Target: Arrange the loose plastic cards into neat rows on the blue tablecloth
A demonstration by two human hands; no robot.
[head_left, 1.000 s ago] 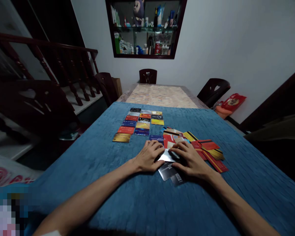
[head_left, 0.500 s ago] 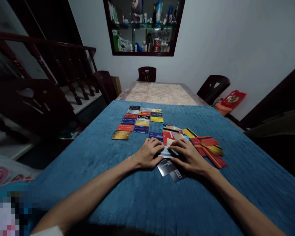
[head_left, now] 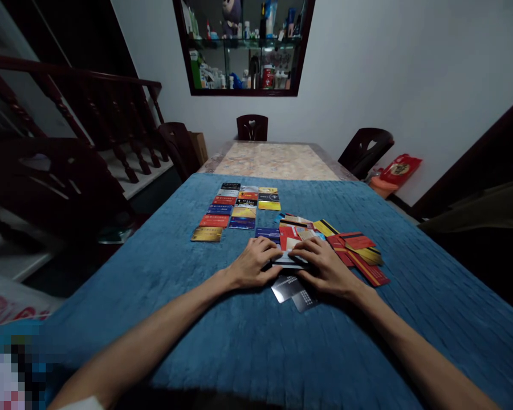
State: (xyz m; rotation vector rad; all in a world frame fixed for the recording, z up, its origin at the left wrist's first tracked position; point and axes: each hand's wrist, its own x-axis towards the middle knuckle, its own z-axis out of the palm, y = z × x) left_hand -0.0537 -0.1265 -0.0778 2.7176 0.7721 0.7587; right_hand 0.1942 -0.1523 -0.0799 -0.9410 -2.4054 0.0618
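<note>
A pale bank card with a dark stripe [head_left: 288, 262] lies between my two hands, low over the pile. At its left end my left hand [head_left: 254, 263] grips it with thumb and fingers. My right hand [head_left: 327, 269] has hold of the right end, its fingers partly covering the card. Two grey cards [head_left: 287, 287] lie just below, near my right thumb. Beyond my fingers are a blue card [head_left: 267, 233] and a red card [head_left: 289, 234] among other overlapping cards. Red and gold cards [head_left: 359, 241] spread out to the right of my right hand.
Farther up the blue cloth [head_left: 154, 273], several cards are laid in three overlapping columns, with a gold card [head_left: 206, 234] at the near left end. The marble tabletop [head_left: 273, 159] shows beyond the cloth. Dark wooden chairs [head_left: 252, 127] stand around the table.
The pale card between my hands has tilted slightly, and its dark stripe shows more clearly. My fingers have shifted a little on it. The whole view has moved slightly.
</note>
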